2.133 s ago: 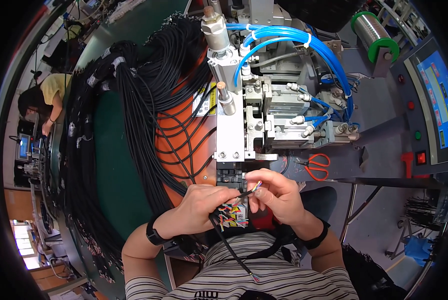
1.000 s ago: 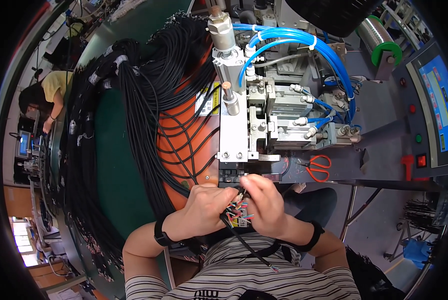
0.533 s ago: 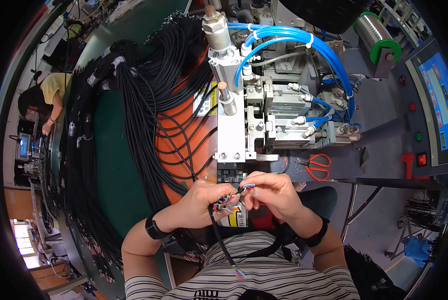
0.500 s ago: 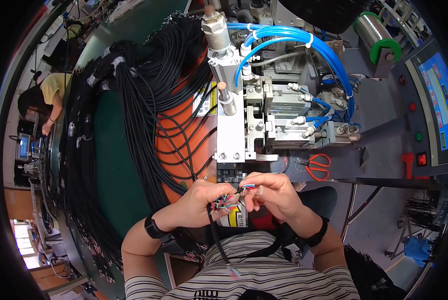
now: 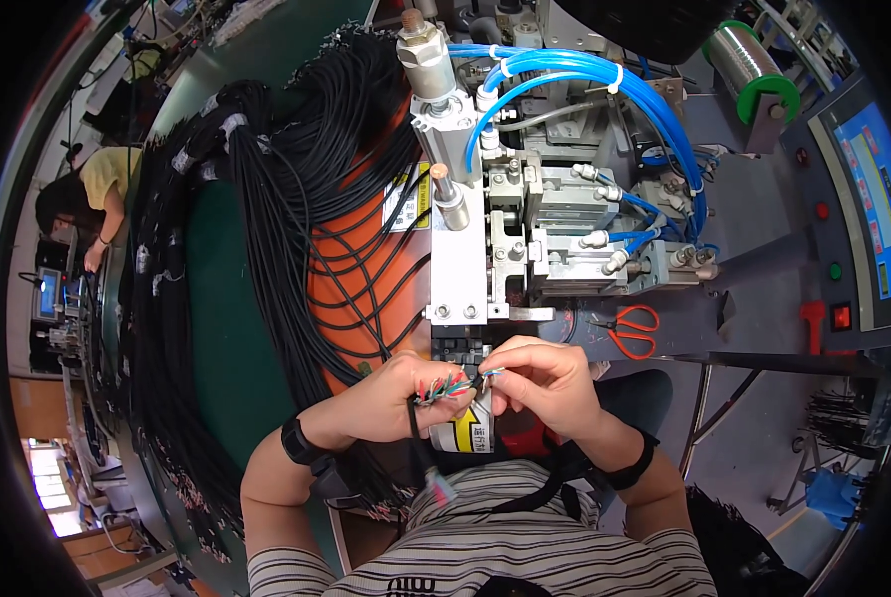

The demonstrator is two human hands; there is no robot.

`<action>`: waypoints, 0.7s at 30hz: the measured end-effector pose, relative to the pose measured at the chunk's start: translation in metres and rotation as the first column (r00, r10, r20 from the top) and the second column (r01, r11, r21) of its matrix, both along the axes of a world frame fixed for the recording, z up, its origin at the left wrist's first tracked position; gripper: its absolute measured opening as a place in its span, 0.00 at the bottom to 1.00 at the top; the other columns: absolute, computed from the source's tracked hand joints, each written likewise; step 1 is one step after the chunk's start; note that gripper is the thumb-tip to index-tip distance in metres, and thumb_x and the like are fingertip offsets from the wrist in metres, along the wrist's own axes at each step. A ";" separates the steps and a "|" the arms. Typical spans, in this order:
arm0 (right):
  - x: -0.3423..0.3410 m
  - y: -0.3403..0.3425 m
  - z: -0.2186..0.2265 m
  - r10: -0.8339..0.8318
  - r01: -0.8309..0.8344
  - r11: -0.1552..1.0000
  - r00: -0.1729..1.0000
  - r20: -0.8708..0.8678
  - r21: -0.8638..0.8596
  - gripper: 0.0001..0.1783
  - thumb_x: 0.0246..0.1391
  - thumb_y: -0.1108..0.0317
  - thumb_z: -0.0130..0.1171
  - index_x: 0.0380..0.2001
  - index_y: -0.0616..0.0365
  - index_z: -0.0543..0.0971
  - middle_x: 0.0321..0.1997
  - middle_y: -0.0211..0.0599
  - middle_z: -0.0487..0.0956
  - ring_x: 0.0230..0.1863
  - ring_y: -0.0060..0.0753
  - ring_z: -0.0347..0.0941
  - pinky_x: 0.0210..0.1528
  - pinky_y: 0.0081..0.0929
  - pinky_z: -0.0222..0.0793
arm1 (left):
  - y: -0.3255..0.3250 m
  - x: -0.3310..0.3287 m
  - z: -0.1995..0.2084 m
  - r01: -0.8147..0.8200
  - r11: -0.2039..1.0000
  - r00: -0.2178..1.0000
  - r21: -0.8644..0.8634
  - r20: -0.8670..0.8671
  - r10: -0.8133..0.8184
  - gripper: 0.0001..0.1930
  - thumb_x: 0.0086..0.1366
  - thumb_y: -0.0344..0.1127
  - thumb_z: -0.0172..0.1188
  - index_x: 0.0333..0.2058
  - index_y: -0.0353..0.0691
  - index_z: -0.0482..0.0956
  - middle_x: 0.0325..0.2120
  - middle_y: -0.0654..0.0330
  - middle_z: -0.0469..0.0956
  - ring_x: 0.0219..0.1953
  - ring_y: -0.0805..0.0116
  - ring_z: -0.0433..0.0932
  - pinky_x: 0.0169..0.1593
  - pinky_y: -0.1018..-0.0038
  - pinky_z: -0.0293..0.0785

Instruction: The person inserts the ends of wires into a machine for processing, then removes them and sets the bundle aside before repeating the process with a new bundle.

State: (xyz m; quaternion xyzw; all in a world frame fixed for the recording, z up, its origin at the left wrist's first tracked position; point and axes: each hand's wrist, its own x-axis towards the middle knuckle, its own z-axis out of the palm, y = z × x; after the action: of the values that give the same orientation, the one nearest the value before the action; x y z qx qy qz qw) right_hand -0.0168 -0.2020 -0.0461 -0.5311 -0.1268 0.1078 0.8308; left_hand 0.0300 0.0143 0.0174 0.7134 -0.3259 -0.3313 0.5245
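Centrally, one black cable end [image 5: 476, 381], its fine coloured wires [image 5: 494, 372] bared, between both hands, off the near edge of the machine [image 5: 459, 269]; long axis roughly crosswise, tip toward the right. Left hand [image 5: 388, 398]: closed round the cable behind that tip and round a cluster of other stripped ends [image 5: 442, 390]; one loose cable [image 5: 419, 443] hangs from it toward the striped shirt [image 5: 505, 522]. Right hand [image 5: 550, 386]: nearer the tip, thumb and forefinger together, apparently pinching the wires. Outward: orange plate [image 5: 411, 289], left of the machine, crossed by black cables [image 5: 266, 269]; red-handled scissors [image 5: 618, 326], near edge of the grey bench [image 5: 754, 224]; green-flanged wire spool [image 5: 747, 58], beyond.
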 end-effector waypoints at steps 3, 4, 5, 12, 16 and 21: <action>-0.001 0.001 0.003 -0.076 0.099 0.974 0.990 0.117 -0.202 0.07 0.56 0.78 0.60 0.39 0.65 0.81 0.36 0.39 0.79 0.26 0.26 0.78 0.23 0.16 0.69 | -0.005 -0.005 0.005 -0.055 0.996 0.998 0.063 0.028 0.053 0.04 0.63 0.27 0.58 0.29 0.36 0.73 0.17 0.62 0.71 0.20 0.71 0.71 0.28 0.77 0.68; -0.001 0.001 0.004 -0.105 0.155 0.943 0.978 0.180 -0.295 0.06 0.54 0.78 0.61 0.37 0.64 0.81 0.35 0.38 0.80 0.25 0.26 0.78 0.22 0.18 0.69 | -0.007 -0.007 0.005 -0.083 0.992 0.996 0.095 0.043 0.079 0.03 0.61 0.26 0.59 0.29 0.36 0.74 0.16 0.61 0.71 0.19 0.70 0.72 0.28 0.76 0.69; -0.001 0.001 0.007 -0.104 0.155 0.943 0.978 0.179 -0.296 0.06 0.54 0.78 0.61 0.37 0.64 0.81 0.35 0.38 0.80 0.25 0.26 0.78 0.22 0.18 0.69 | -0.008 -0.011 0.004 -0.082 0.992 0.996 0.094 0.041 0.079 0.03 0.61 0.26 0.59 0.29 0.36 0.74 0.16 0.61 0.71 0.19 0.70 0.72 0.28 0.76 0.69; 0.007 0.003 0.021 0.118 0.520 0.387 0.791 0.601 -0.761 0.05 0.44 0.75 0.64 0.26 0.58 0.78 0.27 0.36 0.76 0.20 0.40 0.74 0.21 0.33 0.68 | -0.017 -0.029 -0.001 -0.296 0.925 0.488 0.239 0.870 -0.068 0.20 0.48 0.26 0.61 0.44 0.32 0.78 0.31 0.56 0.76 0.28 0.62 0.75 0.30 0.69 0.71; 0.008 0.002 0.015 0.057 0.495 0.456 0.813 0.580 -0.739 0.04 0.47 0.75 0.63 0.27 0.59 0.78 0.26 0.36 0.76 0.21 0.42 0.74 0.22 0.35 0.68 | -0.011 -0.026 -0.011 -0.246 0.929 0.523 0.277 0.844 -0.114 0.25 0.48 0.28 0.59 0.49 0.30 0.77 0.38 0.54 0.75 0.32 0.62 0.74 0.32 0.69 0.72; 0.009 0.003 0.006 0.001 0.502 0.511 0.812 0.584 -0.698 0.04 0.49 0.72 0.61 0.28 0.61 0.77 0.26 0.36 0.73 0.22 0.40 0.75 0.23 0.34 0.70 | -0.012 -0.023 -0.014 -0.250 0.933 0.515 0.260 0.851 -0.099 0.24 0.49 0.27 0.59 0.48 0.29 0.77 0.36 0.55 0.75 0.31 0.62 0.74 0.32 0.70 0.72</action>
State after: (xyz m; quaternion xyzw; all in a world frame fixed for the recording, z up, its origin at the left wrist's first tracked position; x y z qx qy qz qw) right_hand -0.0082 -0.1986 -0.0403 -0.8785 -0.1955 -0.1186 0.4194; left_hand 0.0068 0.0020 0.0034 0.8780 -0.4443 0.0327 0.1748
